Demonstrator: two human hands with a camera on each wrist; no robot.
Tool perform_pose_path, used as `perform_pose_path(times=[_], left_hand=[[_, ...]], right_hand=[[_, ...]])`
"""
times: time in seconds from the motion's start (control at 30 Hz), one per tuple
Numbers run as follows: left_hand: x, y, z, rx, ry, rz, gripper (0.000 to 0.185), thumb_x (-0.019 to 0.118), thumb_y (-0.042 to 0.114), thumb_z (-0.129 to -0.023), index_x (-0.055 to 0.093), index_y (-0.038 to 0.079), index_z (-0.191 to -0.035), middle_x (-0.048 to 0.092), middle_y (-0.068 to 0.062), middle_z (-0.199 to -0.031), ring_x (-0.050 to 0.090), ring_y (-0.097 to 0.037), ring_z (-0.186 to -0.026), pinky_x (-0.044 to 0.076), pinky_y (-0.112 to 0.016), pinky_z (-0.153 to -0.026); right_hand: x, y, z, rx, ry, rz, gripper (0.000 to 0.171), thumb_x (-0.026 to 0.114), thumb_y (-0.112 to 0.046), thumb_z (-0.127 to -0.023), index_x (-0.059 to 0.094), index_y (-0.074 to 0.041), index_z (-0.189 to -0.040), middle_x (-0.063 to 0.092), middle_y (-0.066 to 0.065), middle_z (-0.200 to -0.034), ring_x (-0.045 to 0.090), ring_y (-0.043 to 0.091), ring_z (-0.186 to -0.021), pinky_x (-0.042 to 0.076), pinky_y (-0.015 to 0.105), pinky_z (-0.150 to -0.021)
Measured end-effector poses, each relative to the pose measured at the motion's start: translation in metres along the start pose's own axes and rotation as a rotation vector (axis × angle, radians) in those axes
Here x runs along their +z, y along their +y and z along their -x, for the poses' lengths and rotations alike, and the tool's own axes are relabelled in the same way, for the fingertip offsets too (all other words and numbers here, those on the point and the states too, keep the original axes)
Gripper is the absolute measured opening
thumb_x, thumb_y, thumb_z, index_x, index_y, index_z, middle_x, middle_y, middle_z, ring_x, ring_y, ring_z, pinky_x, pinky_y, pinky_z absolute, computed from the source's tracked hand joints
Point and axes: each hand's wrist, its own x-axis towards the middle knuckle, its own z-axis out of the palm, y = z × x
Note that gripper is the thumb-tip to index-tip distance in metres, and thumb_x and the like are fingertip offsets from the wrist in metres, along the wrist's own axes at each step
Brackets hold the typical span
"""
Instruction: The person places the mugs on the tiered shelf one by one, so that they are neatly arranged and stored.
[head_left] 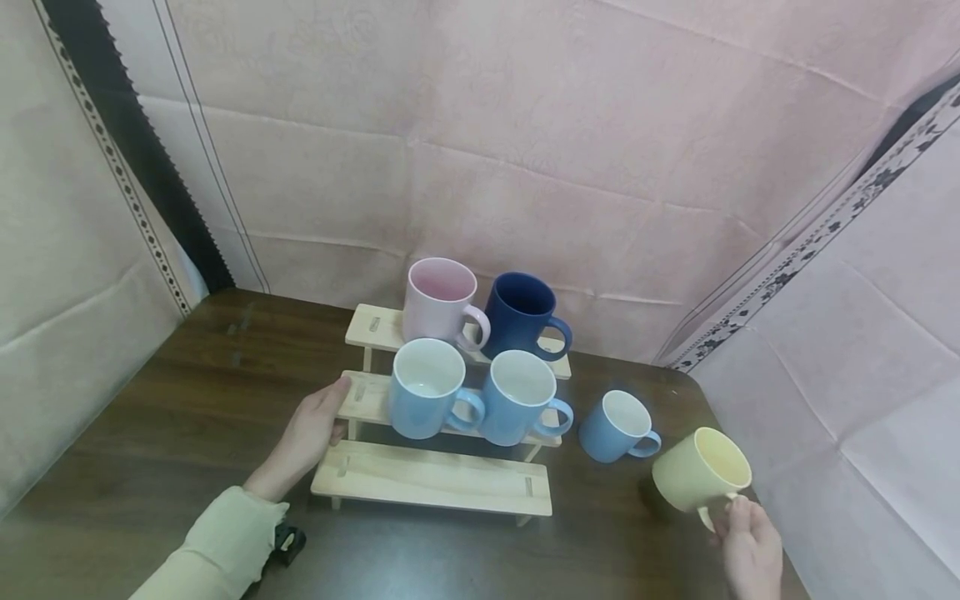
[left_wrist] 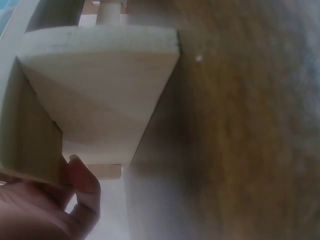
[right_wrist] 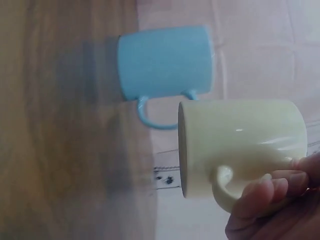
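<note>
A staged recording booth, not a home: pink sheets (head_left: pixel 570 125) hang around one dark table (head_left: pixel 187 417).

At the lower left of the head view, a soft pale yellow sleeve (head_left: pixel 225 542) covers the left arm, with a small black clip (head_left: pixel 288 540) at the cuff.

Bottom step of the wooden rack (head_left: pixel 431 477) bare and open from the front; middle step blocked by two light blue mugs (head_left: pixel 426 388), top step by pink mug (head_left: pixel 438 300) and navy mug (head_left: pixel 522 315); another blue mug (head_left: pixel 617 426) stands on the table (head_left: pixel 180 417) just right of the rack.
</note>
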Motion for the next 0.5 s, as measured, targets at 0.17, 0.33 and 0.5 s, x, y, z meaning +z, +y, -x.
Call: perform_pose_path(times=[0.17, 0.33, 0.5], left_hand=[[0.001, 0.001, 0.001, 0.006, 0.006, -0.003, 0.070, 0.025, 0.062, -0.100, 0.053, -0.002, -0.111, 0.040, -0.003, -0.058, 0.037, -0.018, -0.050, 0.033, -0.031, -0.050], [0.002, 0.002, 0.001, 0.000, 0.013, -0.003, 0.069, 0.025, 0.062, -0.100, 0.053, -0.001, -0.107, 0.040, -0.003, -0.058, 0.037, -0.018, -0.051, 0.033, -0.031, -0.050], [0.002, 0.001, 0.000, -0.007, 0.012, -0.001, 0.069, 0.025, 0.062, -0.100, 0.053, -0.001, -0.108, 0.040, -0.003, -0.058, 0.037, -0.018, -0.051, 0.033, -0.031, -0.050]], right_hand=[[-0.001, -0.013, 0.011, -0.039, 0.002, -0.040, 0.041, 0.034, -0.032, -0.106, 0.046, 0.005, -0.096, 0.057, -0.027, -0.077, 0.057, -0.011, -0.073, 0.050, 0.019, -0.060], [0.001, -0.026, 0.023, -0.120, 0.015, -0.024, 0.036, 0.036, -0.028, -0.107, 0.049, 0.001, -0.089, 0.055, -0.016, -0.070, 0.054, -0.008, -0.065, 0.047, 0.017, -0.056], [0.006, -0.037, 0.035, -0.210, -0.015, -0.194, 0.034, 0.041, -0.023, -0.106, 0.045, 0.001, -0.081, 0.041, 0.002, -0.060, 0.041, 0.012, -0.055, 0.040, 0.020, -0.051]])
